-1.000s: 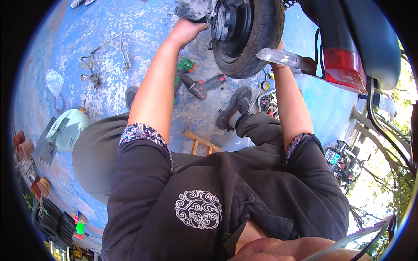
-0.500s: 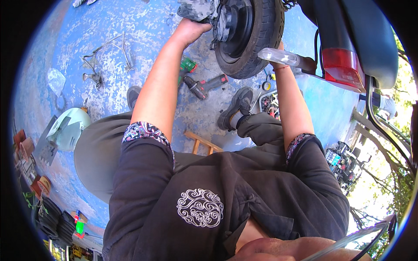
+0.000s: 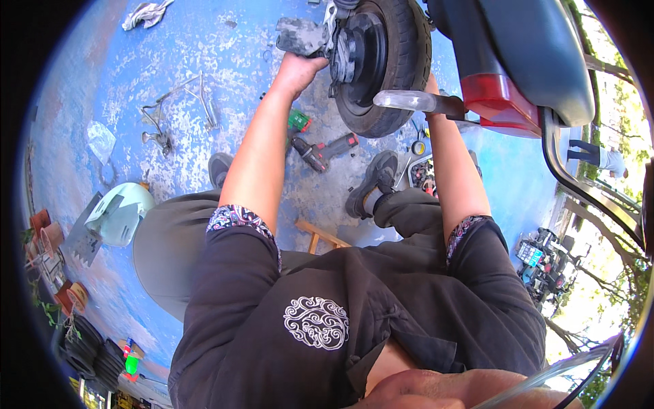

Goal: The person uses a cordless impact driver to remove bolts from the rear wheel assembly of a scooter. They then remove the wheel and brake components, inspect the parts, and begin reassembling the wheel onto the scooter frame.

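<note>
Head view: the rear scooter wheel [image 3: 390,75] stands at three o'clock from the left hand [image 3: 298,72] and ten o'clock from the right hand [image 3: 433,85]; fingers hidden, I cannot tell either's grip.

View shift vs. prev. frames: floor items, incl. cordless drill [image 3: 319,154] and green tool [image 3: 300,120], now sit lower in frame ctr. L hand [image 3: 300,72], upper ctr., also lower. Red rear light [image 3: 496,97] and clear lens [image 3: 403,101], upper R, displaced L; lens overlaps more of tyre [image 3: 407,58]. Cloth [image 3: 146,15], upper L, prev. cut by top edge, now fully visible. Bystander [image 3: 608,160], R edge: legs now clear of rail [image 3: 548,146].
</note>
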Demonstrator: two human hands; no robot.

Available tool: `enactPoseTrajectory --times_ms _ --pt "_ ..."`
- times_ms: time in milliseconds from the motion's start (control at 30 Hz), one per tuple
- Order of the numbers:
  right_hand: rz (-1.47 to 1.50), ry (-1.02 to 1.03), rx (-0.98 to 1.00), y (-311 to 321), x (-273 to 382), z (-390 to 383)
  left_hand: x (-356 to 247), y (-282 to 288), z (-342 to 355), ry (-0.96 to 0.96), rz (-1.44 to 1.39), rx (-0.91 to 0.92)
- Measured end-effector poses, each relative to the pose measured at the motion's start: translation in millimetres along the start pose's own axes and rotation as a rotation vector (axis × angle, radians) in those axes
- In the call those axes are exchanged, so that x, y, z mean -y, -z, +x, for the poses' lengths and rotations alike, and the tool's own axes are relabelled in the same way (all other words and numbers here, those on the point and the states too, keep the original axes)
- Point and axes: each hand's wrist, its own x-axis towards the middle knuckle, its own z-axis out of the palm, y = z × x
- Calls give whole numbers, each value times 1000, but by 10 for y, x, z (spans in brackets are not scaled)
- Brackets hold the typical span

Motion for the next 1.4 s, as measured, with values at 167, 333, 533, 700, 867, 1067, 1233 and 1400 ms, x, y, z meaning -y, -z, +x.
enactPoseTrajectory --times_ms 167,333,533,700,867,1067,1233,1400 --pt "-17 -1 15 9 -29 29 -27 67 54 255 -193 40" --pt "-45 -3 27 7 -126 17 -14 146 52 158 -12 79" --pt "-118 28 57 64 -282 66 -82 193 13 9 200 98" --pt "-262 102 116 271 -509 165 23 199 52 -163 429 65" --pt "-559 239 150 331 -535 147 24 92 -21 -192 431 -82" --pt "-563 338 157 290 -460 110 51 140 39 -385 614 -25" --pt "-227 163 128 222 -511 127 77 227 41 231 75 145" --pt "-379 151 67 408 -706 221 -79 142 24 461 -4 183"
